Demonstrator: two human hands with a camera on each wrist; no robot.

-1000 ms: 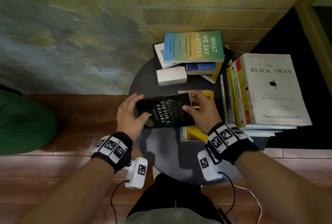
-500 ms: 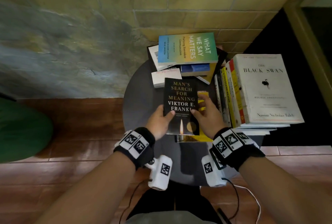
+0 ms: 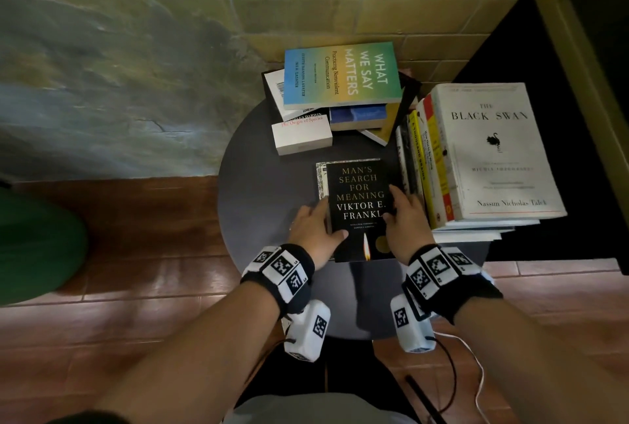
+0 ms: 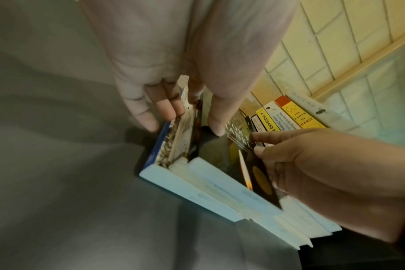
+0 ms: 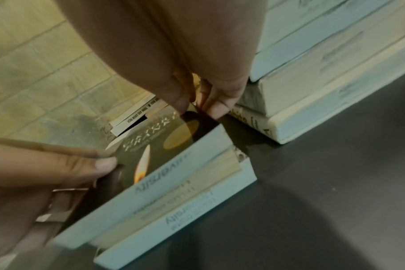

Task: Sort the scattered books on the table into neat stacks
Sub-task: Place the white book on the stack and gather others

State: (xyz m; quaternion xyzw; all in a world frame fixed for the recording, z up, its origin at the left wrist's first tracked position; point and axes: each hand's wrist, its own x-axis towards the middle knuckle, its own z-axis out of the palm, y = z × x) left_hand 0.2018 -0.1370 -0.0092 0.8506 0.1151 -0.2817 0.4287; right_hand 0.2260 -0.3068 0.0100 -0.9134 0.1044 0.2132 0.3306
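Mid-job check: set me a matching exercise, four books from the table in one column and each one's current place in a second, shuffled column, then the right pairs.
Books:
1. Man's Search for Meaning
2. What We Say Matters
3. The Black Swan
4. The Origin of Species

Places:
A. top of the tall stack at the table's right edge
B. top of the messy pile by the wall
C. front left of the messy pile, a small white book
D. top of the near small stack, between both hands

Pairs: 1-D, 2-B, 3-A, 4-C
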